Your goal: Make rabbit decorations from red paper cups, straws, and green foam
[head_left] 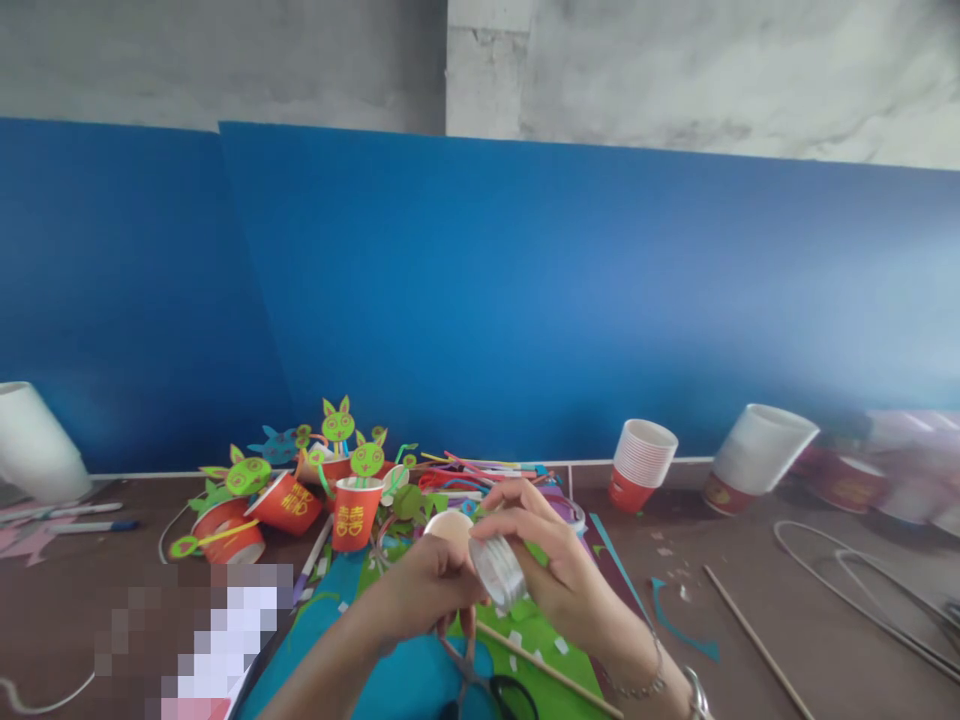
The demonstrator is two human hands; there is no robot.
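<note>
The right grip pinches a roll of tape above the green paper; just beside it, the left grip is closed on what looks like a pale cup, its contact partly hidden. Keeping the cup steady and any strip taut would probably work best. Underneath, scissors and a wooden stick clutter the workspace; decorated red cups, some tipped, crowd the counter leftward.

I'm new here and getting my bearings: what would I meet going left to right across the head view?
White cylinder, upright red cup with gold lettering, left hand, right hand with tape roll, shorter cup stack, taller cup stack.
</note>
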